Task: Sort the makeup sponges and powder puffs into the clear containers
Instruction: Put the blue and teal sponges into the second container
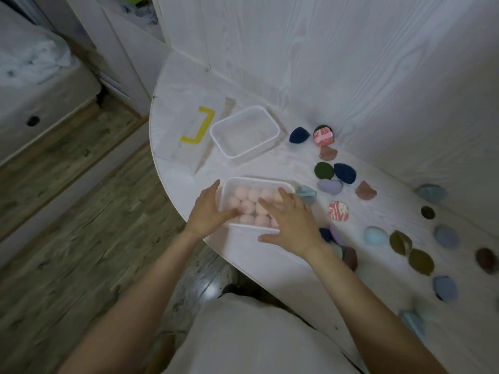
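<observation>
On the table edge, sponge-filled container (258, 184) lengthwise left-right, both hands (208, 209) over it

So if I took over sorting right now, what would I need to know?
Left hand: open, fingers resting on the near container at its left side.
Right hand: open, spread flat over the same container's right part.
Done: the near container holds pink sponges in rows.
Left: the far container looks empty. Coloured puffs and sponges lie loose on the table to the right, such as a dark blue sponge and a pink swirl puff. These probably go in the far container.
</observation>
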`<move>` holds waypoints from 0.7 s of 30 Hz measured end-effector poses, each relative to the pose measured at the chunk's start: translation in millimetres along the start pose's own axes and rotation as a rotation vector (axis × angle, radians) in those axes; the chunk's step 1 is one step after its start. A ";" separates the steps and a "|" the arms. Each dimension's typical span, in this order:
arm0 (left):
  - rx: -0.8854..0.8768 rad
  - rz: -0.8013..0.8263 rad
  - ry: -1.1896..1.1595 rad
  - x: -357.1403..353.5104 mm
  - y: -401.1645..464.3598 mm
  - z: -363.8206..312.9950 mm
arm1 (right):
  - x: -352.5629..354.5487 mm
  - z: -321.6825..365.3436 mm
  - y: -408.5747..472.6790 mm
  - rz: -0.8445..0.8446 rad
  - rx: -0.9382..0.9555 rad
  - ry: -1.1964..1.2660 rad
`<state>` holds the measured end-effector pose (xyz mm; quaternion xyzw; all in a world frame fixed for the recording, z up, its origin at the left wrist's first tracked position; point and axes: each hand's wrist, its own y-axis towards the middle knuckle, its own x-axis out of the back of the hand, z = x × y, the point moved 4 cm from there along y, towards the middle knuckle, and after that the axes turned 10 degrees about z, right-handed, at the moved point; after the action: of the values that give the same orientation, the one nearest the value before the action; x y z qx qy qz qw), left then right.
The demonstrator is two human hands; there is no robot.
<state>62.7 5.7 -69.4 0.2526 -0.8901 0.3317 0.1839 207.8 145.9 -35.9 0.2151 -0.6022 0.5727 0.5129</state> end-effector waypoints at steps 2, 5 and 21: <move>0.032 0.033 -0.072 -5.2 2.8 5.3 | -7.5 6.3 4.3 -0.016 -0.050 -0.078; 0.029 0.047 -0.139 -8.7 2.6 9.2 | -17.1 12.2 10.0 -0.058 -0.112 -0.193; -0.081 -0.148 0.182 0.4 19.2 -33.9 | 23.4 -34.3 42.3 -0.091 0.086 -0.033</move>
<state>56.8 41.3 -54.6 0.2789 -0.8613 0.3026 0.2981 175.9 195.5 -41.8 0.2737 -0.5749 0.5705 0.5187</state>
